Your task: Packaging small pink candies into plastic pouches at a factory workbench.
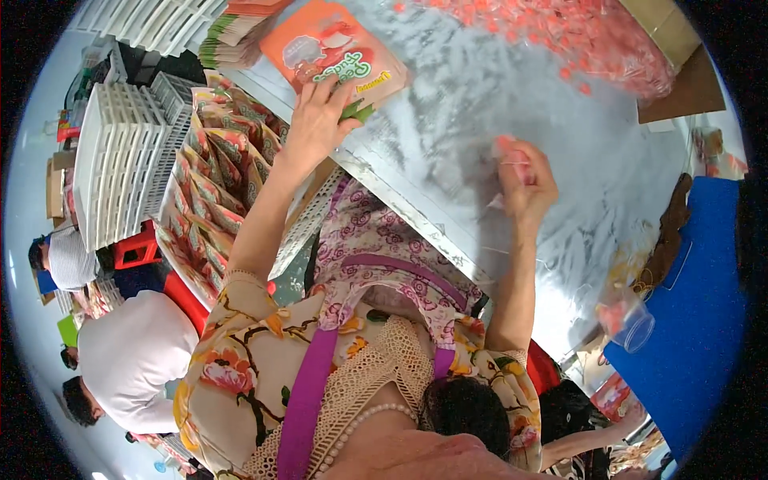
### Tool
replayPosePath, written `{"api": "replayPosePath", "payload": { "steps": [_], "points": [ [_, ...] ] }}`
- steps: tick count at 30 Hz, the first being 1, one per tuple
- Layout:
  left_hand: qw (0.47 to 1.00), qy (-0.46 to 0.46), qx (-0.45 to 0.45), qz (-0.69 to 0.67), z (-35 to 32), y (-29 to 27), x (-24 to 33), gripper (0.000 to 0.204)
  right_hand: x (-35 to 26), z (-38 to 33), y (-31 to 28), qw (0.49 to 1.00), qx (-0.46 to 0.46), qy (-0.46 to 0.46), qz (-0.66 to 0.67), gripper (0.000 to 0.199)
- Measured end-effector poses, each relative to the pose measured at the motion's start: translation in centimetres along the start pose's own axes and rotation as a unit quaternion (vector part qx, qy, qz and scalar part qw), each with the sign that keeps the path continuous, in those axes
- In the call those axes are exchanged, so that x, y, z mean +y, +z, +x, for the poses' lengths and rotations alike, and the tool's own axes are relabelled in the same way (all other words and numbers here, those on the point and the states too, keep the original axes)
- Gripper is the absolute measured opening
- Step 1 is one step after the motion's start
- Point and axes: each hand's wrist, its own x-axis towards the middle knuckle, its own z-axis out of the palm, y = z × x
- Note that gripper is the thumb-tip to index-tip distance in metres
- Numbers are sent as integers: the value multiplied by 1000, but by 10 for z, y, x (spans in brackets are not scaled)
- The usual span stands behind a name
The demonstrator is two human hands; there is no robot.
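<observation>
An orange-red printed pouch with a green edge lies on the table's near left side. My left hand grips its near edge, the fingers over the printed face and the thumb by the green strip. To the right, above the tabletop, my right hand is closed around small clear-wrapped pieces with red-pink parts; motion blurs them, so their exact kind does not show. A large heap of similar small red-pink wrapped pieces covers the far right of the table.
The grey-white table has its near edge at my apron. Stacked flat pouches stand far left, and a crate of upright pouches by my left arm. White crates, a cardboard box, a clear plastic cup and co-workers surround it.
</observation>
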Motion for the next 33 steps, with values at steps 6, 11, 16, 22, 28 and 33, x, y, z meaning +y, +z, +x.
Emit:
{"api": "replayPosePath", "payload": {
  "steps": [6, 11, 16, 22, 28, 33],
  "points": [
    [993, 98, 0, -62, 7, 0, -26, 25, -32, 17, -3, 973, 67, 159, 155, 23],
    [956, -149, -118, -223, 27, -9, -30, 19, -28, 20, 4, 967, 41, 171, 186, 27],
    [910, -245, -199, -269, 37, 12, -47, 28, -30, 25, 35, 923, -43, 186, 335, 30],
    [908, -148, -120, -373, 30, 27, -53, 25, -48, 31, 75, 871, -109, 246, 412, 38],
    [963, -121, -133, -203, 22, 20, -23, 22, -58, 29, 94, 849, -117, 287, 428, 42],
    [982, -84, -40, -167, 27, 20, -19, 27, -63, 23, 102, 841, -128, 290, 439, 42]
  ]
}}
